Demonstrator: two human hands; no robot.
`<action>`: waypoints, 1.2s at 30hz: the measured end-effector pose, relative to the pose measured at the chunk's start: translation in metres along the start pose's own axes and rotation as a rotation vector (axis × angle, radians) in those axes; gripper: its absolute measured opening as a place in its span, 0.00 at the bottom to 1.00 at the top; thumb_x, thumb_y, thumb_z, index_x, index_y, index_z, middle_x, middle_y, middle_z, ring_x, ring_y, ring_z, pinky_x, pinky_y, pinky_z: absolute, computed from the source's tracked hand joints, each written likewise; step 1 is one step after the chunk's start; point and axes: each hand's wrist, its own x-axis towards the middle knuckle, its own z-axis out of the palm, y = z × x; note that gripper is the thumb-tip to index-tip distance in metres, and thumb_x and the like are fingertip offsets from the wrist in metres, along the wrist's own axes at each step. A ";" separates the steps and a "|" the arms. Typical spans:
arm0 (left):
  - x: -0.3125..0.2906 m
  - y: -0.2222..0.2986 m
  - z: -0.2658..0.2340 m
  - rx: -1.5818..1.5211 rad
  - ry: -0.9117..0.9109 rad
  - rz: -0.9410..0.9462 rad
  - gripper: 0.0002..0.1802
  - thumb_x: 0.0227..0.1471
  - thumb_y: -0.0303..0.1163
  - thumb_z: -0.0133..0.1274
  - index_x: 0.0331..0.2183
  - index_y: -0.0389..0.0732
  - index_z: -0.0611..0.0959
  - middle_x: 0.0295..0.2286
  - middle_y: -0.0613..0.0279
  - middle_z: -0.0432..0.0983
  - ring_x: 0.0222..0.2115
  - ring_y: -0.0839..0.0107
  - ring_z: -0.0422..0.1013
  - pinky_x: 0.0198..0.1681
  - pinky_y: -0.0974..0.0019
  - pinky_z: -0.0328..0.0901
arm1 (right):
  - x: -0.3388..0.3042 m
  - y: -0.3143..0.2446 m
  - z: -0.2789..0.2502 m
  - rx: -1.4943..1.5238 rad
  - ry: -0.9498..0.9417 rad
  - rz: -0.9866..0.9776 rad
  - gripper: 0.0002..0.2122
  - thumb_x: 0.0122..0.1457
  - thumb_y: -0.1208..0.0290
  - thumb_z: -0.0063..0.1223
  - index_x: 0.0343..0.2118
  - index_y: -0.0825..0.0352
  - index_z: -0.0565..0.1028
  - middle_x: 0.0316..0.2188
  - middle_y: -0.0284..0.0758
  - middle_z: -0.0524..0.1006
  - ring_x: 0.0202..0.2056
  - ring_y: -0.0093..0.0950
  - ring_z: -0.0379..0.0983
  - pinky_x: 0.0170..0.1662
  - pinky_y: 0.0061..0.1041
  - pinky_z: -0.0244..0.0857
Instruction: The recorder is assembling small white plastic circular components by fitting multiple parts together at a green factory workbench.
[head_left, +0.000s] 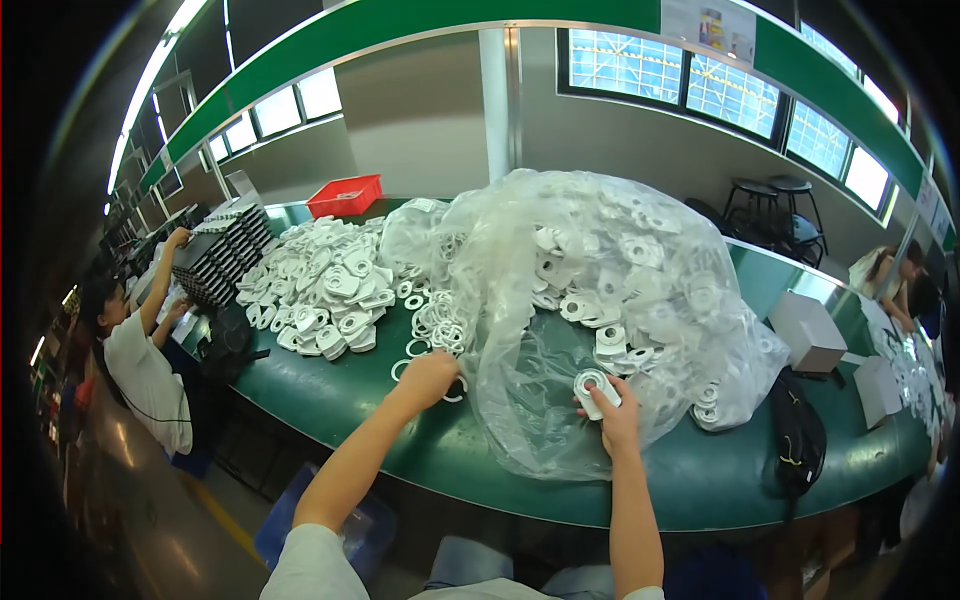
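My right hand point(618, 412) grips a white plastic part point(597, 392), flat and rounded with a ring-shaped opening, upright over the clear plastic bag point(510, 420). My left hand point(432, 380) is low over the green table, fingers closed and pointing down among loose white rings point(416, 348). What its fingertips hold, if anything, is hidden; one ring shows partly beside them. Just beyond that hand lies a small heap of white rings point(440, 318). Inside and under the large bag, many white parts point(610, 340) like the held one are piled.
A big heap of white parts point(335, 285) covers the table's left, near a red bin point(345, 196) and stacked dark trays point(215, 255). At right are cardboard boxes point(806, 332) and a black bag point(798, 440). One co-worker point(150, 360) works at left, another point(895, 280) at far right.
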 end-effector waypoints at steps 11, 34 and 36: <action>0.041 0.106 -0.044 -0.809 0.708 -0.398 0.07 0.48 0.19 0.52 0.33 0.34 0.79 0.24 0.65 0.70 0.21 0.80 0.66 0.21 0.78 0.60 | 0.008 -0.027 0.030 0.311 -0.087 0.189 0.18 0.56 0.80 0.40 0.51 0.75 0.62 0.43 0.48 0.72 0.42 0.42 0.73 0.44 0.36 0.72; 0.082 0.139 0.049 -1.798 0.296 -0.569 0.08 0.52 0.26 0.53 0.32 0.30 0.78 0.23 0.60 0.75 0.21 0.76 0.72 0.24 0.75 0.68 | 0.015 0.009 0.024 0.199 -0.133 0.110 0.21 0.51 0.83 0.43 0.51 0.71 0.63 0.44 0.38 0.73 0.43 0.30 0.72 0.46 0.28 0.68; 0.080 0.142 0.051 -1.826 0.233 -0.555 0.08 0.52 0.26 0.53 0.32 0.29 0.78 0.23 0.60 0.75 0.21 0.76 0.71 0.23 0.75 0.67 | 0.014 0.007 0.023 0.199 -0.138 0.110 0.20 0.51 0.85 0.44 0.50 0.72 0.65 0.43 0.37 0.72 0.41 0.27 0.73 0.44 0.26 0.68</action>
